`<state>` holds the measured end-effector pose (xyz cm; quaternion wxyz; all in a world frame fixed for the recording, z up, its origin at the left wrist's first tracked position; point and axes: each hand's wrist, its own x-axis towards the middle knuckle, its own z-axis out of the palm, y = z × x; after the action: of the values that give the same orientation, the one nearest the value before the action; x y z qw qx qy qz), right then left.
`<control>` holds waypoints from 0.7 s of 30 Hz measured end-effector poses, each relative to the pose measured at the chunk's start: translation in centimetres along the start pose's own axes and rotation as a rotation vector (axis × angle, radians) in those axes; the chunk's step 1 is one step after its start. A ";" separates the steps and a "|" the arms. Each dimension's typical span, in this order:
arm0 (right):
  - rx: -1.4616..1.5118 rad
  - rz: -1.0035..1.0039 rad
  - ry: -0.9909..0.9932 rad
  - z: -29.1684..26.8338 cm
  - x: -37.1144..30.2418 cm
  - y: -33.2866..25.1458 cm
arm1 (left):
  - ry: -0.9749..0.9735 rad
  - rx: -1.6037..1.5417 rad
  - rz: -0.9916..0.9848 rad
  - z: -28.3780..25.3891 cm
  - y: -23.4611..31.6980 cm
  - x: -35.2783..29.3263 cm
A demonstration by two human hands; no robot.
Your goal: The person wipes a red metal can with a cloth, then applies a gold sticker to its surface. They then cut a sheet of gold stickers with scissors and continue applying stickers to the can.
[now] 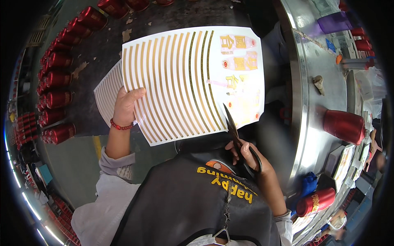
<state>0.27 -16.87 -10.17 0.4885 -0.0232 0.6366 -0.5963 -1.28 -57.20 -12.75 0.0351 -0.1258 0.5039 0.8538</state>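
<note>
A large white decal sheet [172, 82] with rows of curved gold strips and a column of coloured emblems on its right is held up in front of me. My left hand [126, 104], with a red bead bracelet, pinches its left edge, thumb on top. In my right hand [248, 158] is a pair of black scissors [233, 129], their blades pointing up at the sheet's lower edge near the emblems. Whether the blades touch the paper I cannot tell. Behind the left edge shows a second striped sheet [108, 92].
Many red canisters [59, 78] line the left and far edges of the dark worn table [88, 117]. On the right runs a metal-edged bench [305, 102] with a red canister [344, 127], another red canister [316, 202] nearer me, and a purple container [334, 22].
</note>
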 end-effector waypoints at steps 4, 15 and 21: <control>-0.050 0.024 -0.025 -0.7 -0.2 -0.4 | -0.059 0.047 -0.047 0.2 0.7 0.3; -0.040 -0.052 0.059 -0.5 1.5 -1.6 | -0.041 -0.060 -0.078 0.8 -1.9 -0.1; 0.007 -0.020 0.089 0.7 1.1 -1.4 | 0.005 -0.102 -0.141 1.0 -2.7 -1.3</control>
<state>-0.64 -18.49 -9.56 0.4538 -0.0010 0.6553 -0.6038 0.27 -54.98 -14.28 0.0873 -0.1648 0.4499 0.8734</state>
